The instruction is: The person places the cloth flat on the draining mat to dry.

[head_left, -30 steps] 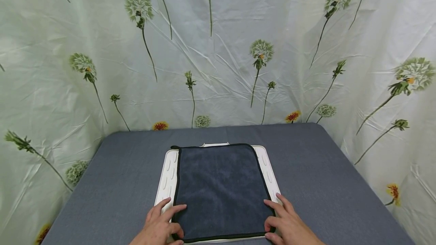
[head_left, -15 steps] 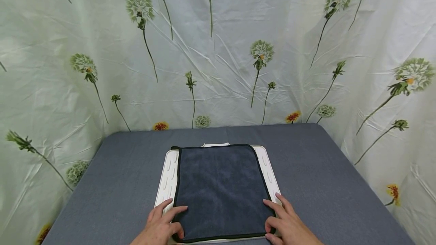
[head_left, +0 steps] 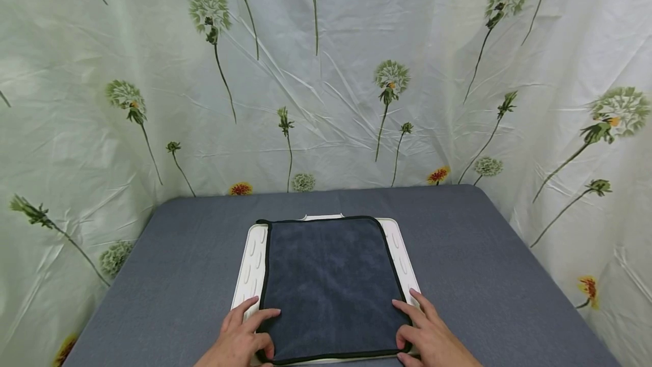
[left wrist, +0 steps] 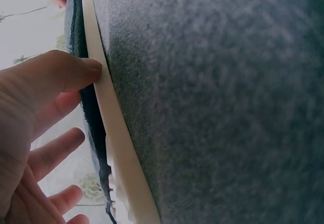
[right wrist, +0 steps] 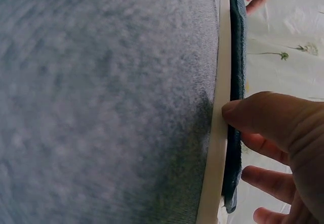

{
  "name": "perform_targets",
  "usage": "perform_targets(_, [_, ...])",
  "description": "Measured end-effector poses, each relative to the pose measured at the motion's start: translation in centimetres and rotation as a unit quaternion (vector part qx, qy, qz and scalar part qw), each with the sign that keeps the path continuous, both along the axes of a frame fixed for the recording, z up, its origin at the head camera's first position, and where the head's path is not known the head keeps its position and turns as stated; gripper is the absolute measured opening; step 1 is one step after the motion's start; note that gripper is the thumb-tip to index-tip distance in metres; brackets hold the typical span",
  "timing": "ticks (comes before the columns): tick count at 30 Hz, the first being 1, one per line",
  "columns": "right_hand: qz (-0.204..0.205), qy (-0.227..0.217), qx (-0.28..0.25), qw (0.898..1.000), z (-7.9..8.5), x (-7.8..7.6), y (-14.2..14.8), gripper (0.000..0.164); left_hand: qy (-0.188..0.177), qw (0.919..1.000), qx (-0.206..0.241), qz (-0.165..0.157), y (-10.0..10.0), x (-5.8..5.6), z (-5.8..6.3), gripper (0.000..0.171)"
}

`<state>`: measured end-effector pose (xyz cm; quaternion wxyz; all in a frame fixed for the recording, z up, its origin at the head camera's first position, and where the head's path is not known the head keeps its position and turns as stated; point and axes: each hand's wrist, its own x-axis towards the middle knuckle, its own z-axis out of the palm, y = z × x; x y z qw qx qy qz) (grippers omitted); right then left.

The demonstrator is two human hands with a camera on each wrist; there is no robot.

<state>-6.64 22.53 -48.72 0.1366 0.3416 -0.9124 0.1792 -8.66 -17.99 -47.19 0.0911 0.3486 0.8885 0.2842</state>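
Note:
A dark blue towel [head_left: 328, 282] with black edging lies spread flat over a white plastic board [head_left: 249, 262], whose ridged sides show left and right of it. At the towel's near left corner my left hand [head_left: 239, 333] pinches the edge between thumb and index finger, the other fingers spread over towel and board. My right hand [head_left: 430, 330] does likewise at the near right corner. In the left wrist view the thumb [left wrist: 91, 70] touches the board's front edge [left wrist: 109, 102]. The right wrist view has that thumb [right wrist: 235, 110] against the same edge.
Under the board is a grey-blue cloth-covered table [head_left: 168, 276], reaching out on both sides and behind. A white curtain [head_left: 326, 89] printed with dandelions hangs round its back and sides. A small tab [head_left: 323, 217] of the board sticks out beyond the towel's far edge.
Both hands stay at the near corners with hardly any movement. The right fingertips have shifted very slightly left; the towel and board look the same.

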Motion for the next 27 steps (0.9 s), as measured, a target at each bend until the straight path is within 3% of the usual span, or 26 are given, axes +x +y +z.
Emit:
perform_targets(2, [0.004, 0.001, -0.005, 1.000, 0.03, 0.00, 0.03, 0.029, 0.018, 0.9998, -0.001, -0.002, -0.10, -0.09, 0.03, 0.012])
perform_targets(4, [0.007, 0.016, -0.005, 1.000, 0.10, -0.04, 0.05, 0.028, 0.092, 0.9954, -0.025, 0.009, -0.13, -0.53, -0.08, 0.014])
perform_targets(8, [0.013, 0.023, -0.016, 1.000, 0.35, -0.23, 0.13, 0.029, 0.147, 0.9882, -0.042, 0.007, -0.32, -0.90, -0.05, 0.018])
perform_targets(10, [0.012, 0.018, -0.019, 1.000, 0.50, -0.27, 0.20, 0.029, 0.157, 0.9866, -0.044, 0.001, -0.37, -0.97, 0.03, 0.019])
perform_targets(17, [0.030, 0.011, -0.009, 0.999, 0.23, -0.31, 0.27, 0.026, 0.047, 0.9974, -0.054, 0.011, -0.54, -0.85, 0.43, 0.013])
perform_targets(21, [0.032, 0.012, -0.010, 0.999, 0.04, -0.27, 0.24, 0.024, 0.038, 0.9986, -0.036, 0.010, -0.70, -0.54, 0.27, 0.011])
perform_targets(27, [0.030, 0.014, -0.025, 0.999, 0.01, -0.20, 0.37, 0.024, 0.038, 0.9980, -0.046, 0.019, -0.81, -0.70, 0.10, 0.012])
